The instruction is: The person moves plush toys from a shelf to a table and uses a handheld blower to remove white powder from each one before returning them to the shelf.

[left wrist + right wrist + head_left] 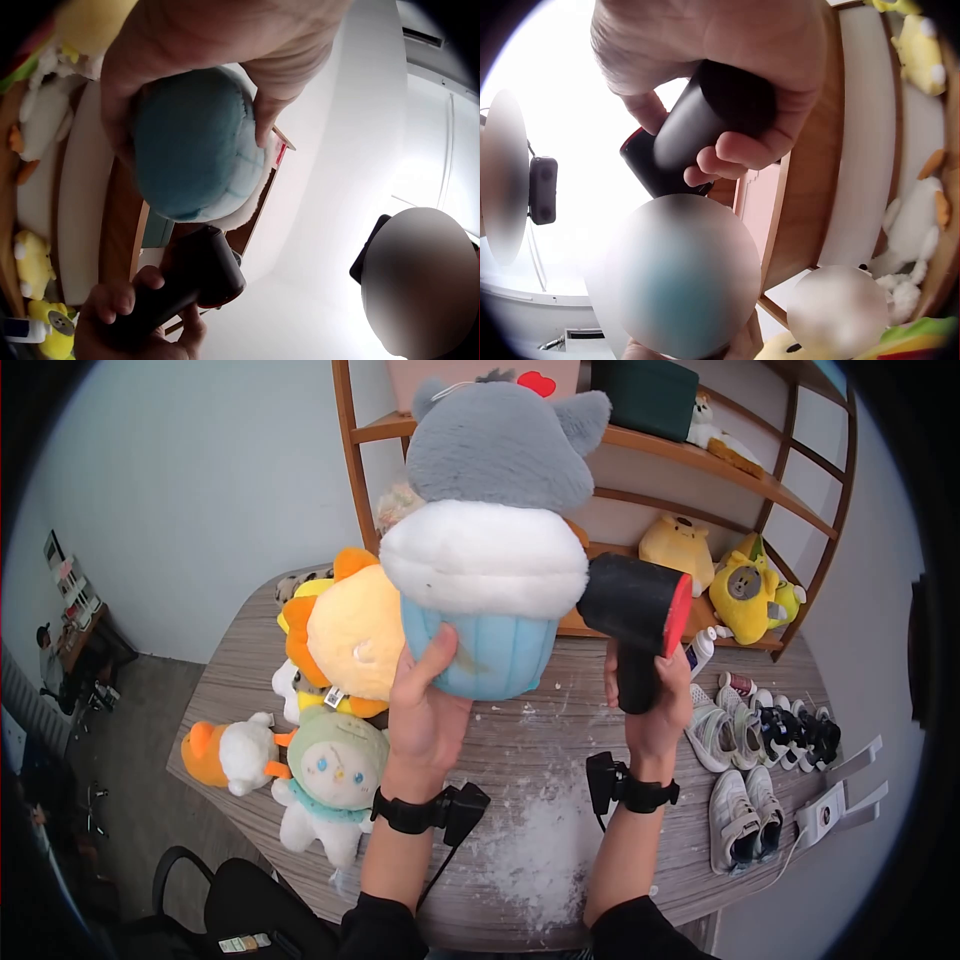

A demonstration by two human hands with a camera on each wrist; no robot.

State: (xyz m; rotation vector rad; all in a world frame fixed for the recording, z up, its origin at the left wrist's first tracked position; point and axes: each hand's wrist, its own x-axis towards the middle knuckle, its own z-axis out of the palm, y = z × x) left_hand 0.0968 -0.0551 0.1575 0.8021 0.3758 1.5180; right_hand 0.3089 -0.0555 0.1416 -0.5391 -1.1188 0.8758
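My left hand (425, 725) grips a plush toy (500, 445) by its light-blue pleated base (500, 650), thumb across the front. The toy is held upright above the table, with a grey furry head and a puffy white band; a brownish smudge marks the blue part. My right hand (668, 705) holds a black hair dryer (630, 600) with a red end by its handle (697, 112). The barrel points left at the white band, close beside it. In the left wrist view the hair dryer (210, 270) is just under the blue base (191, 150).
White powder (540, 850) is scattered over the wooden table (400, 890). Several plush toys, including a green-hooded one (335, 760), lie at the left. Shoes (735, 825), a white bottle (702, 650) and a white stand (825, 815) are at the right. Behind rises a shelf (650, 445).
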